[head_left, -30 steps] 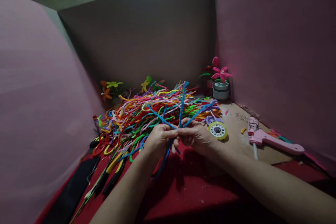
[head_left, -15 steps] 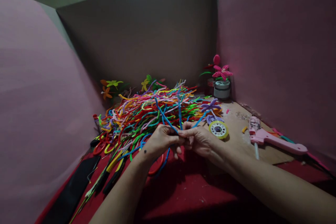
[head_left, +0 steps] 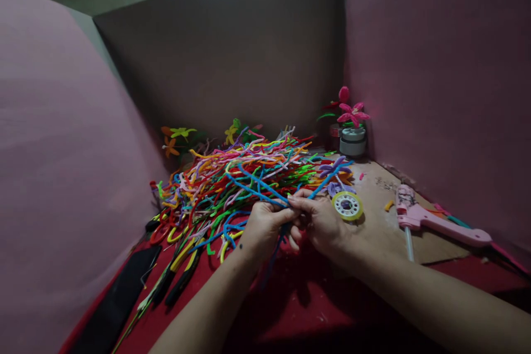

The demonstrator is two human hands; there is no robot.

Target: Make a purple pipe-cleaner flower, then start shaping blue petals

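Spreading across a table covered in red cloth (head_left: 319, 304), a tangled heap of slender fuzzy stems in pink, red, green, orange and purple (head_left: 249, 171) forms the backdrop to one worker's bare hands. A flat tan board (head_left: 375, 215) lies to the right of the heap, and a flat black strip (head_left: 112, 298) in front of its left end. Well to the right of the heap, a pale-pink glue gun with a clear stick (head_left: 442, 227) rests partly on the board.

Just in front of the heap, the worker's left hand (head_left: 265, 227) and right hand (head_left: 326, 221) meet, thumbs and fingers closed in a tight pinch on a bunch of bright-blue fuzzy stems (head_left: 327, 182). Two ends fan out leftward against the heap, one rightward; a length hanging below the fingers is blurred. At the heap's right front corner, close by the right hand, sits a yellow roll with a white perforated hub (head_left: 347, 199).

If either pinch eased while the other twisted, the crossing could slip and the fan lose its spacing. The long tips might snag the heap's fuzz should the hands push forward. A rightward swing of the wrist could knock the roll.
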